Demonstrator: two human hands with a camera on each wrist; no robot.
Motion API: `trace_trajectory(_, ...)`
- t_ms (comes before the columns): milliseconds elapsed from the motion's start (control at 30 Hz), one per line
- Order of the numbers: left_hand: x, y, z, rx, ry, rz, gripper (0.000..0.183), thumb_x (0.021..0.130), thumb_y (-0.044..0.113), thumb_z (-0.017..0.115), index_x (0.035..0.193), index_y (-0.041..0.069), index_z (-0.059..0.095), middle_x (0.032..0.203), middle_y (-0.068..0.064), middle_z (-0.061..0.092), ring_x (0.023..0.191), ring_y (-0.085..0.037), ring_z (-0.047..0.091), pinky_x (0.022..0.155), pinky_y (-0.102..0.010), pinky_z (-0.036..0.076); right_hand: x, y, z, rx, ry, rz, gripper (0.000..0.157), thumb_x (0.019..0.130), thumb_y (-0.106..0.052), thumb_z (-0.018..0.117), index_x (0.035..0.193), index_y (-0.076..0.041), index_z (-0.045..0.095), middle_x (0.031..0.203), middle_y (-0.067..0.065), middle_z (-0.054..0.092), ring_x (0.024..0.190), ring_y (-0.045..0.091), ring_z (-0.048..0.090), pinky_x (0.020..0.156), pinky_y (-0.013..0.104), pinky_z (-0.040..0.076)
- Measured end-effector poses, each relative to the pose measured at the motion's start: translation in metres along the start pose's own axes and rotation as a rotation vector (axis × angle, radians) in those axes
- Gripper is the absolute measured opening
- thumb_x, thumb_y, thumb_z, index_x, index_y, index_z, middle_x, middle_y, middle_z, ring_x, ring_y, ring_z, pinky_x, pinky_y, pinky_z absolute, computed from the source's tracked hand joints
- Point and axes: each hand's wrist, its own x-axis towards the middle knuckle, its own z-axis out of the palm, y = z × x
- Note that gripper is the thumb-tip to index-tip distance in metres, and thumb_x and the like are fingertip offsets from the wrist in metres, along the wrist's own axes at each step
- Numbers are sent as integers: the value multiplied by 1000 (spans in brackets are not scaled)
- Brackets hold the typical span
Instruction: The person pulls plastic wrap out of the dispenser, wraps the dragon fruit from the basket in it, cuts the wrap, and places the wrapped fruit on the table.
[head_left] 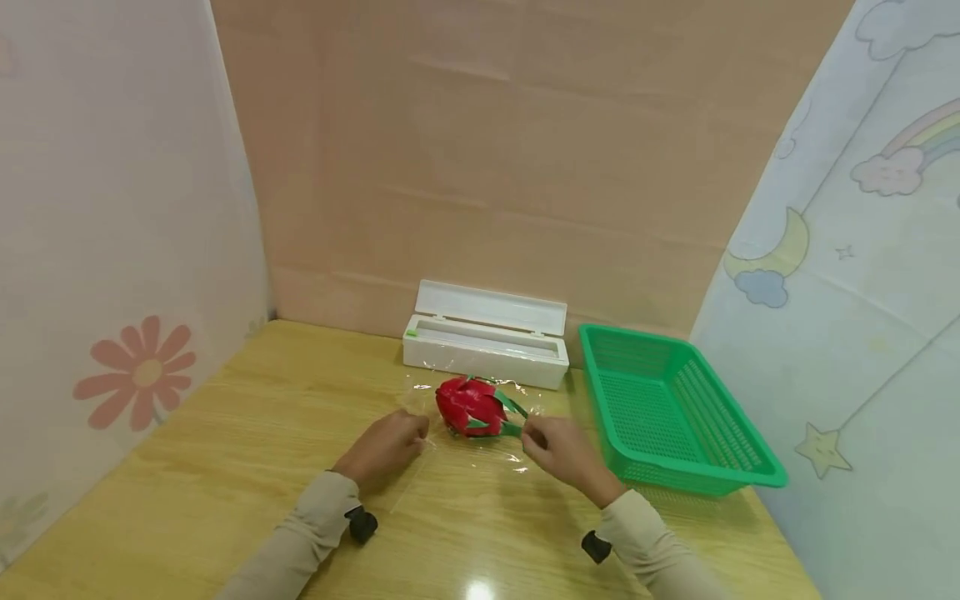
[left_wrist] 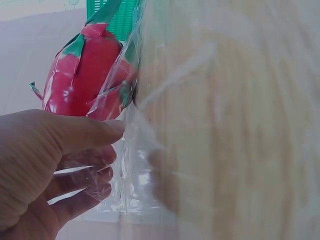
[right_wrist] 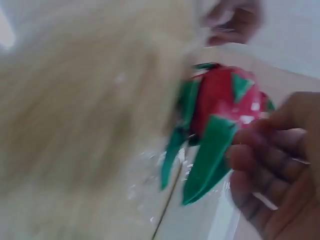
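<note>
A red dragon fruit (head_left: 471, 407) with green leafy tips lies on a sheet of clear plastic wrap (left_wrist: 131, 165) on the table. Left of the fruit, my left hand (head_left: 390, 446) pinches the edge of the wrap; the film drapes over its curled fingers in the left wrist view. On the other side, by the green tips, my right hand (head_left: 561, 450) has its thumb and fingertips together on the film's edge. The right wrist view shows those fingers (right_wrist: 250, 145) close beside a long green leaf (right_wrist: 212, 157), overlapping the fruit's edge.
Behind the fruit stands a white wrap dispenser box (head_left: 483, 357) with its lid (head_left: 491, 307) raised. A green plastic basket (head_left: 693, 475) sits to the right of my right hand. Wood-grain table (head_left: 247, 417) extends to the left, and patterned cloth walls surround it.
</note>
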Motion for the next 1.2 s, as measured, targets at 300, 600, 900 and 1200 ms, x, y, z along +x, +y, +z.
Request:
trace_trajectory(300,-2,1,-3,-8,42,15,8,90,2,70,92,11,72,87,4,67,83,-13,60,75,-32,54,-40,2,28,-403,-210,-47,12,81,-9,75,81,-13,64,81,-2,54,70,16,57,44,28,39)
trace_trajectory(600,2,1,-9,17,114,57,6,92,5,71,96,9,74,88,0,69,79,-14,61,71,-31,54,-33,13,32,-389,-141,-74,28,83,-6,74,68,-16,53,68,-5,51,60,13,49,44,25,34)
trace_trajectory(900,0,1,-10,83,105,107,5,92,11,72,91,6,74,84,3,69,76,-14,61,69,-30,53,-40,23,28,-129,-146,115,24,89,-1,63,79,-19,49,68,-13,42,58,2,36,51,21,34)
trace_trajectory(1200,0,0,-9,68,200,217,7,87,7,77,93,8,75,100,-3,74,96,-20,64,83,-36,56,-40,30,28,0,-188,96,16,91,0,63,105,-7,61,76,-11,55,64,0,44,56,22,42)
